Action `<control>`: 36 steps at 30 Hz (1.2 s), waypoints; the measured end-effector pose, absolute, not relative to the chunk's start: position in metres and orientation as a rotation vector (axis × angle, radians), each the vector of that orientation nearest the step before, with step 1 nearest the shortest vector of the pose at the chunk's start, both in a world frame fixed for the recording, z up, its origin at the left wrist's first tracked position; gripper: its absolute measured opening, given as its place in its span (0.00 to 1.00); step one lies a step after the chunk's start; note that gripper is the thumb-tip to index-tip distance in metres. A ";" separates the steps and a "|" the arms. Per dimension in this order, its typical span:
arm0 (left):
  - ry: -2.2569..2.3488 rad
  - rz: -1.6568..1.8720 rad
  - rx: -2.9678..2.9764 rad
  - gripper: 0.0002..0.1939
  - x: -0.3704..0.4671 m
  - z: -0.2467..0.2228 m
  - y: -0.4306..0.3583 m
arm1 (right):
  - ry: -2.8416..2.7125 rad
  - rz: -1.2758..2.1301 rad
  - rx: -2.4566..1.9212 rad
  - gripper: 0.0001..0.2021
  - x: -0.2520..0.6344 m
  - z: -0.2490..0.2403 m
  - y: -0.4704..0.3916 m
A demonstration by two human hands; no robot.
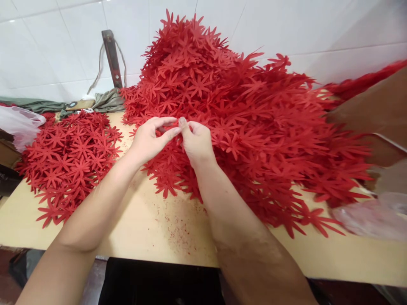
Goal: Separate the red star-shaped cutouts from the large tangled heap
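My left hand (151,140) and my right hand (197,142) meet over the front of a large heap of red flower-shaped cutouts (254,110). The left thumb and fingers point right and come together at the tips in a pinch. Against them, the right thumb presses on its curled fingers. Whatever sits between the fingertips is hidden, and red from the heap shows around them. A smaller pile of similar red cutouts (76,156) lies left of my left forearm, on the pale tabletop (143,228).
White tiles (286,25) back the table. A dark metal bar with a cord (111,55) leans there, beside grey-green cloth (110,101). Plastic bags (20,123) are at left, with a brown sheet (378,110) and clear plastic (372,216) at right. Red crumbs (181,233) dot the tabletop.
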State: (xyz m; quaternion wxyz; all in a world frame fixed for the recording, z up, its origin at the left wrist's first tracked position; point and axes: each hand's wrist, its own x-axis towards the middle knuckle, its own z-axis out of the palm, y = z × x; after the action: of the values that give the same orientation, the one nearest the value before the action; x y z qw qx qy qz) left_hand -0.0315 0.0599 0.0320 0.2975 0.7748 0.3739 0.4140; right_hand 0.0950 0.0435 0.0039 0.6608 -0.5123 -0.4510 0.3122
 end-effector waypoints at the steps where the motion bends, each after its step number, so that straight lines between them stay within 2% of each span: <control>1: 0.988 1.126 2.067 0.12 -0.030 0.032 0.059 | -1.036 0.723 -1.126 0.28 0.093 0.003 0.044; 5: 1.053 1.199 2.042 0.03 -0.032 0.024 0.068 | -1.131 0.871 -0.960 0.27 0.089 0.003 0.042; 12: 1.209 1.504 1.817 0.04 -0.047 0.019 0.094 | -1.183 1.228 -0.898 0.20 0.090 0.005 0.035; 16: 1.308 1.353 1.862 0.04 -0.056 0.014 0.101 | -1.079 1.260 -0.968 0.13 0.092 0.007 0.036; 19: 1.332 1.224 2.062 0.08 -0.056 0.009 0.100 | -1.042 1.147 -1.025 0.10 0.093 0.008 0.038; 23: 1.227 1.284 2.066 0.12 -0.049 0.011 0.091 | -1.043 1.011 -1.119 0.16 0.093 0.007 0.040; 27: 0.972 1.068 1.914 0.14 -0.040 0.021 0.075 | -1.086 0.961 -1.160 0.21 0.092 0.006 0.041; 32: 0.970 0.932 2.042 0.18 -0.035 0.026 0.063 | -1.115 0.875 -1.180 0.22 0.092 0.004 0.042; 36: 0.978 0.954 2.033 0.19 -0.037 0.024 0.064 | -1.089 0.941 -1.136 0.21 0.092 0.003 0.044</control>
State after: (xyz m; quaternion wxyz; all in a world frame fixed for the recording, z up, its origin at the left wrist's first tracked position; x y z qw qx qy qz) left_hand -0.0368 0.0640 0.0241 0.3394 0.7807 0.3757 0.3663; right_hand 0.0924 0.0436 0.0025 0.6085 -0.4916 -0.4713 0.4073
